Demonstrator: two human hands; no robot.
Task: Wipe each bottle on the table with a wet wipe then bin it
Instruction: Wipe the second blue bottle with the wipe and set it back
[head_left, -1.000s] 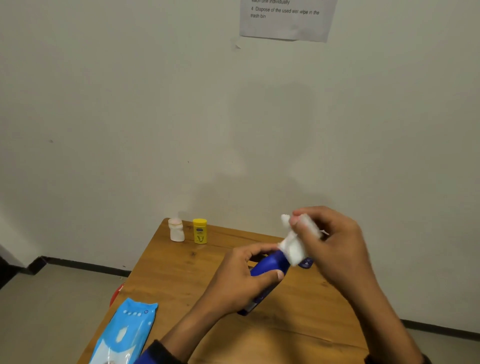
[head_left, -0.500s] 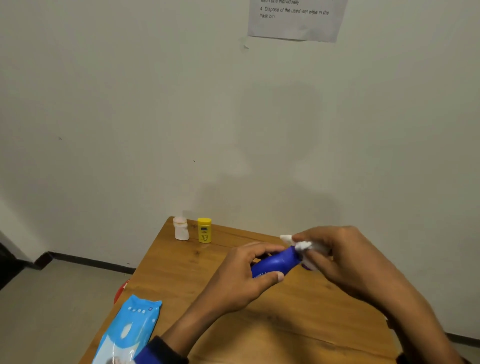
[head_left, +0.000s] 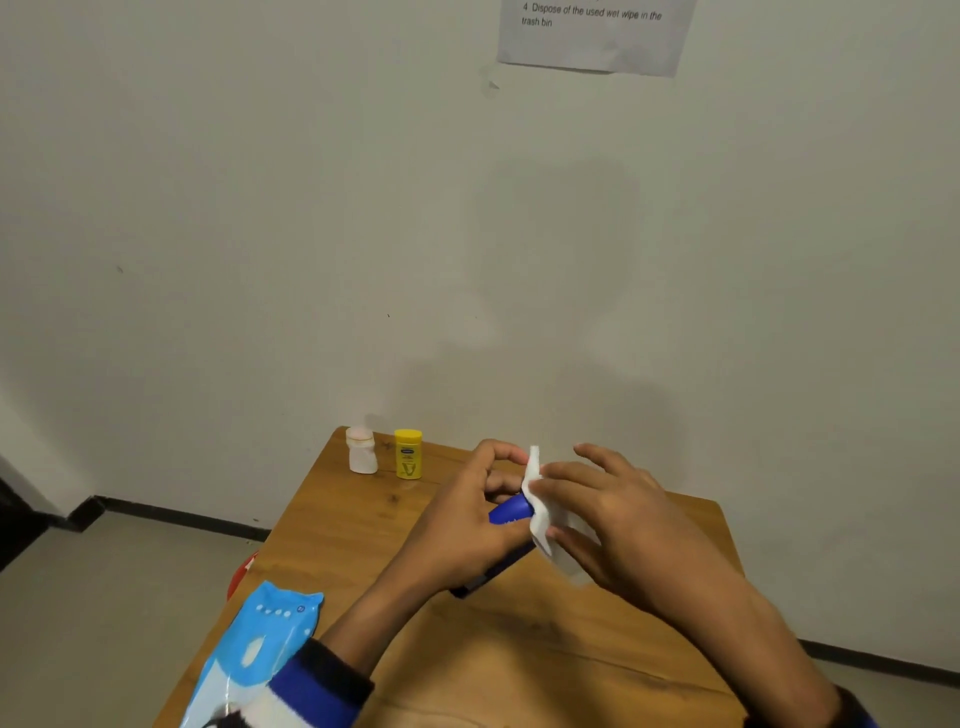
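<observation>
My left hand grips a blue bottle above the wooden table, the bottle lying slanted with most of its body hidden by the fingers. My right hand presses a white wet wipe against the bottle's upper end. A small white bottle and a yellow bottle stand upright side by side at the table's far left corner.
A blue wet-wipe pack lies at the table's near left edge. Something red shows on the floor just left of the table. The wall stands right behind the table, with a printed sheet taped high up.
Both hands have come lower, toward the table. The right hand has shifted the wipe from the bottle's tip and spread it flatter against the bottle's end.
</observation>
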